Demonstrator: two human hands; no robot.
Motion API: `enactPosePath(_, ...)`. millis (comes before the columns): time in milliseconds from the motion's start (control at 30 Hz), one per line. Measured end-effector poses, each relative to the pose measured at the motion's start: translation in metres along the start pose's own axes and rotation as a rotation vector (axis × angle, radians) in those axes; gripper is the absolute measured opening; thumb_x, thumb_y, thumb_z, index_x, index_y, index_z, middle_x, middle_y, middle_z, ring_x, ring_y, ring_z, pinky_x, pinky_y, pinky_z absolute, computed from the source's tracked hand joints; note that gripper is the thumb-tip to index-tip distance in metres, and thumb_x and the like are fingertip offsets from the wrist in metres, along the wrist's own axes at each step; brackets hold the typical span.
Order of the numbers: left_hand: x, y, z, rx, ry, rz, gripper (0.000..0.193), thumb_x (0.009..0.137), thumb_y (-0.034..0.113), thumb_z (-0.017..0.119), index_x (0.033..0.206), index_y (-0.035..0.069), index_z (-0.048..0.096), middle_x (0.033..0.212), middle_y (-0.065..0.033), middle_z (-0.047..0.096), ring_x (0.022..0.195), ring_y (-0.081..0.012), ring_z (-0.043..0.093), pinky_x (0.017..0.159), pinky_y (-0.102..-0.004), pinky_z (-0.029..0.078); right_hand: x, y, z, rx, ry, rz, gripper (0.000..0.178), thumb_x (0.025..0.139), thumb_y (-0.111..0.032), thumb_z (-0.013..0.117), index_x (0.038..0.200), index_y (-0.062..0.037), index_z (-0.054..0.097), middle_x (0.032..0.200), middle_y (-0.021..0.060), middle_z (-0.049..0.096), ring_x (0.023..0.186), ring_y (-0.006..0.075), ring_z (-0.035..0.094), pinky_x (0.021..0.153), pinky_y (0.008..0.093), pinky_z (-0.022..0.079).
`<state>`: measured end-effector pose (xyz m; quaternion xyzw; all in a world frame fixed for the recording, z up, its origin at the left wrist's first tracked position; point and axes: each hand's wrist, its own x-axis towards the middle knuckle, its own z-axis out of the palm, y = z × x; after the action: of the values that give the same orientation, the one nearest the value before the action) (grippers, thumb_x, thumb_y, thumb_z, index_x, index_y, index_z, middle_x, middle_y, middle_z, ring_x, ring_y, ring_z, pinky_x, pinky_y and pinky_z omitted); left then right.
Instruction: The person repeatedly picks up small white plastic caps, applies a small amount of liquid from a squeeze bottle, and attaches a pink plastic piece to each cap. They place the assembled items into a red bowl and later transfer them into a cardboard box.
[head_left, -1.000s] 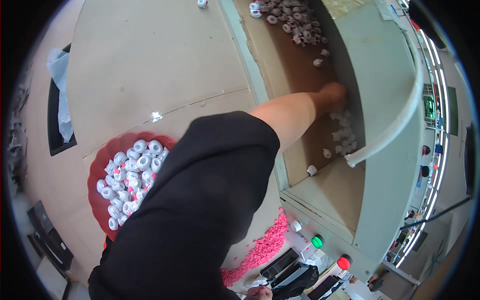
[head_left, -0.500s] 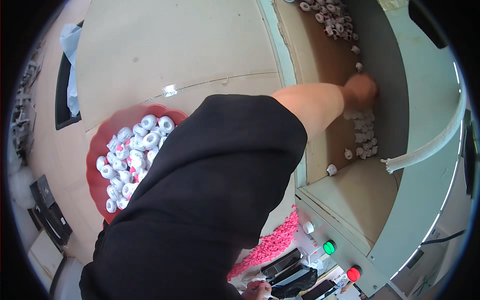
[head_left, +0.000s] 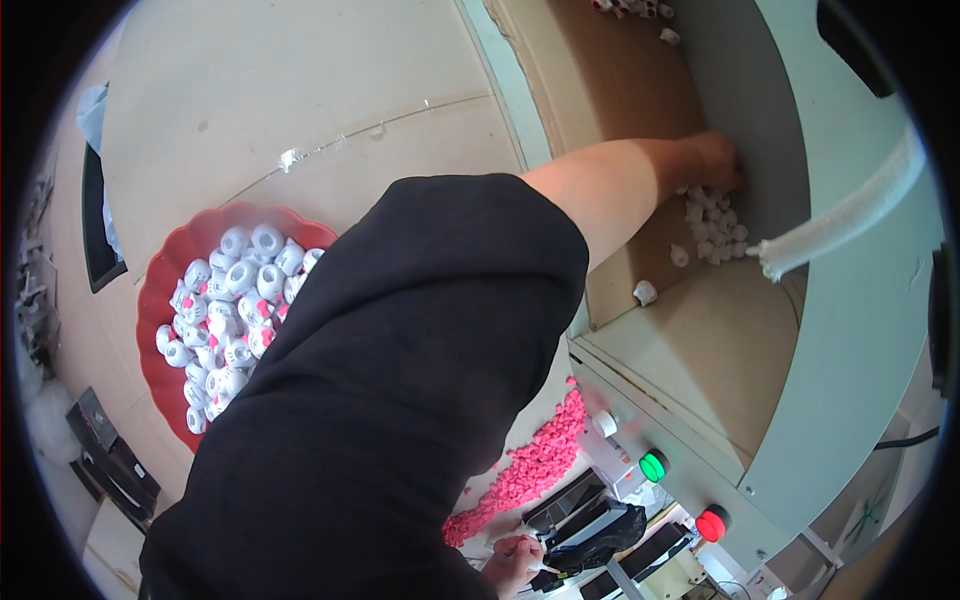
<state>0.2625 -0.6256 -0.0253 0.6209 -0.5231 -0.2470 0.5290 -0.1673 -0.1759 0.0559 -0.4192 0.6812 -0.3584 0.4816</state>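
Observation:
My left arm, in a black sleeve, reaches up and to the right into a beige-floored machine tray [head_left: 600, 90]. My left hand [head_left: 712, 160] rests at the tray's grey wall, on a pile of small white parts [head_left: 712, 232]. Its fingers are hidden, so I cannot tell whether it grips any. A single white part [head_left: 645, 292] lies near the tray's front edge. My right hand [head_left: 512, 562] is at the bottom edge, beside a heap of pink pieces [head_left: 530, 470], with fingers curled on a small white part.
A red bowl [head_left: 160, 290] of white-and-pink parts sits on the beige table at the left. A white hose [head_left: 850, 215] crosses above the tray. A green button [head_left: 653, 466] and a red button [head_left: 711, 524] sit on the machine's front. Dark boxes lie bottom left.
My left hand has slid further into the tray, toward the wall and onto the white pile. The view has shifted left, so the far heap of white parts is nearly out of view.

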Motion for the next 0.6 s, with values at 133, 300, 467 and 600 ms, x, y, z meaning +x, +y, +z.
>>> enactPosePath(133,0.004,0.011,0.037,0.284,-0.200,0.177,0.045,0.080,0.045,0.043,0.107,0.014,0.061,0.107,-0.0129,0.060,0.100,-0.0330,0.055,0.087,-0.0396,0.043,0.001,-0.001,-0.006,-0.017,-0.008,0.016,0.020,0.078,-0.015,0.058,0.086,-0.0020,0.046,0.061,0.0085,0.050,0.054,0.0176,0.047,0.055,0.0293,0.040)
enactPosePath(300,-0.034,0.049,0.024,-0.068,-0.184,0.014,0.053,0.071,0.056,0.056,0.099,0.012,0.063,0.105,-0.0119,0.061,0.099,-0.0279,0.056,0.086,-0.0351,0.044,-0.006,0.007,-0.019,0.122,-0.012,0.040,0.020,0.080,-0.015,0.058,0.089,-0.0021,0.046,0.061,0.0077,0.050,0.056,0.0172,0.048,0.057,0.0294,0.041)
enactPosePath(467,-0.042,0.063,0.012,-0.003,-0.272,-0.138,0.064,0.064,0.053,0.066,0.108,0.006,0.061,0.113,-0.0124,0.058,0.106,-0.0279,0.053,0.091,-0.0331,0.040,-0.005,0.006,-0.027,0.148,-0.036,0.007,0.018,0.082,-0.016,0.057,0.089,-0.0034,0.047,0.063,0.0073,0.050,0.058,0.0159,0.047,0.059,0.0282,0.040)
enactPosePath(600,-0.060,0.101,-0.014,-0.199,-0.484,-0.388,0.063,0.066,0.052,0.065,0.111,0.008,0.060,0.115,-0.0110,0.057,0.108,-0.0278,0.051,0.093,-0.0333,0.038,-0.010,-0.003,-0.023,0.178,0.005,-0.025,0.013,0.085,-0.015,0.056,0.082,-0.0045,0.049,0.061,0.0042,0.045,0.054,0.0127,0.041,0.052,0.0251,0.035)
